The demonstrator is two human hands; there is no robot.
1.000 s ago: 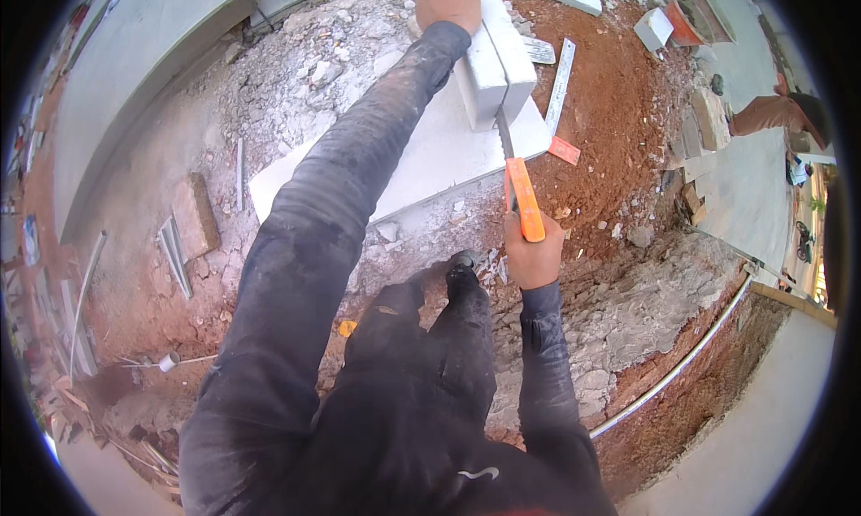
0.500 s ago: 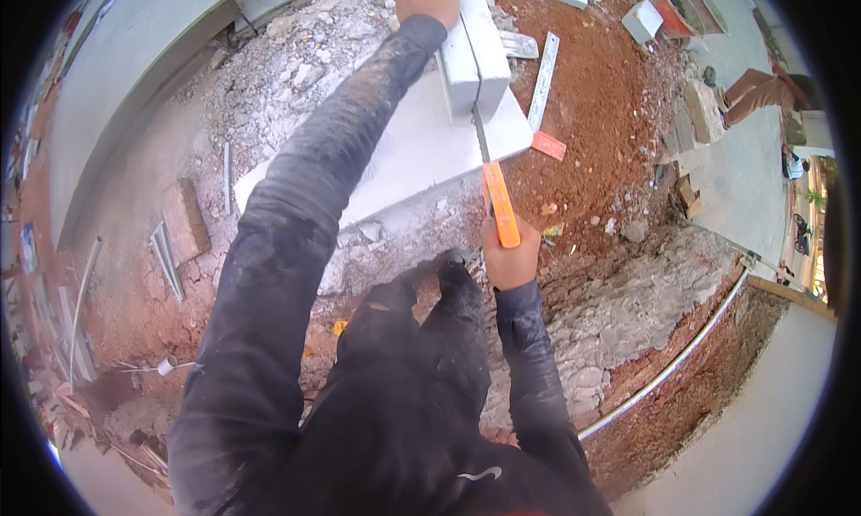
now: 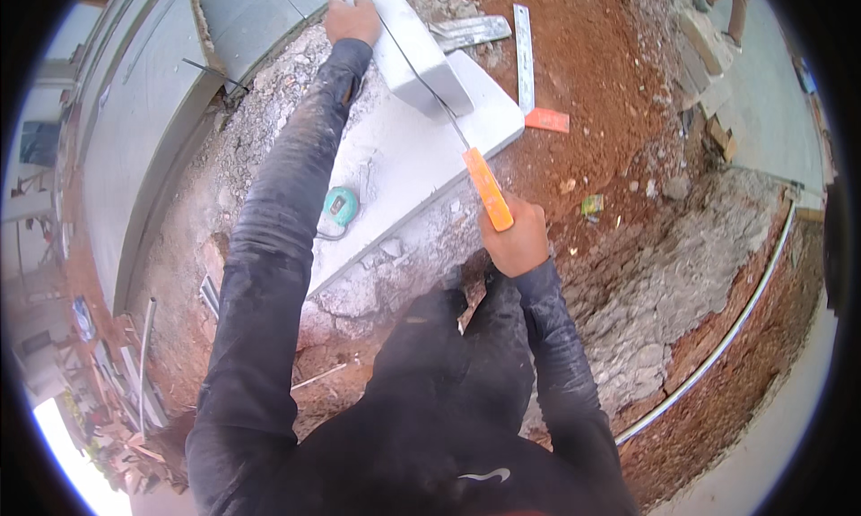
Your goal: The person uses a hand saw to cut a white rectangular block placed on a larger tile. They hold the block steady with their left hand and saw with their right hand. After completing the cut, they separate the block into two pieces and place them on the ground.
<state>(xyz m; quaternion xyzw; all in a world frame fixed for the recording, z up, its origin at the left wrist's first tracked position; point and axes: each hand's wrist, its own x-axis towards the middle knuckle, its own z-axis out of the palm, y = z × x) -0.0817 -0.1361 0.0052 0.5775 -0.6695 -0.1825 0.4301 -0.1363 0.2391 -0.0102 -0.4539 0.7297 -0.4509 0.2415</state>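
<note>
My left hand (image 3: 352, 19) grips the far end of a pale grey block (image 3: 395, 69), which lies on a larger white slab (image 3: 408, 180). My right hand (image 3: 518, 238) is closed on the orange handle of a saw (image 3: 487, 186), whose thin blade sits in a long cut along the block. A teal tape measure (image 3: 340, 206) rests on the slab beside my left forearm. Just right of the block lie a metal try square (image 3: 526, 59) with an orange stock and a grey flat tool (image 3: 470, 30).
Red soil (image 3: 601, 77) and pale rubble (image 3: 269, 104) surround the slab. A concrete ledge (image 3: 143, 139) runs at left. A long metal pipe (image 3: 717, 355) curves along a trench at lower right. Another person's legs (image 3: 726, 9) show at upper right, near stacked stone pieces (image 3: 704, 41).
The view has turned, so block and hands appear farther left and the block more slanted. The tape measure, earlier hidden by my left arm, now shows. My grip on block and saw is unchanged.
</note>
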